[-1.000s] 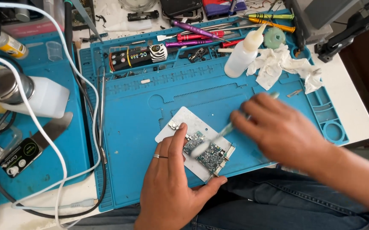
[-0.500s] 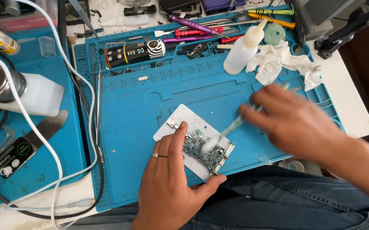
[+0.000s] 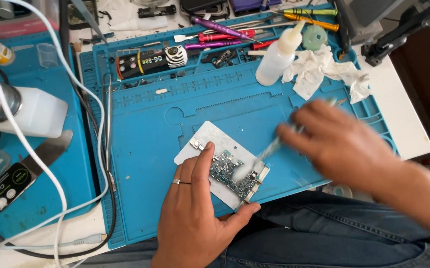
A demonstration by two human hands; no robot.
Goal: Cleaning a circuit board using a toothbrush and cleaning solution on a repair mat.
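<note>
A blue work mat (image 3: 150, 129) covers the table, and at its near edge lies a pale metal holder plate (image 3: 215, 141) carrying a small green circuit board (image 3: 232, 173). The left hand (image 3: 195, 218) rests flat on the plate, fingers spread, index finger and thumb bracketing the board. The right hand (image 3: 341, 146), blurred, is closed around a thin pale tool (image 3: 274, 145) angled down toward the board. Behind stand a white squeeze bottle (image 3: 277, 57), crumpled tissue (image 3: 324, 69) and screwdrivers (image 3: 220, 34).

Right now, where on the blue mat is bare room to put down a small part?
The blue mat is bare left of the metal plate, and between the plate and the squeeze bottle. The top tray of screwdrivers is crowded; the crumpled tissue covers the right corner.
</note>
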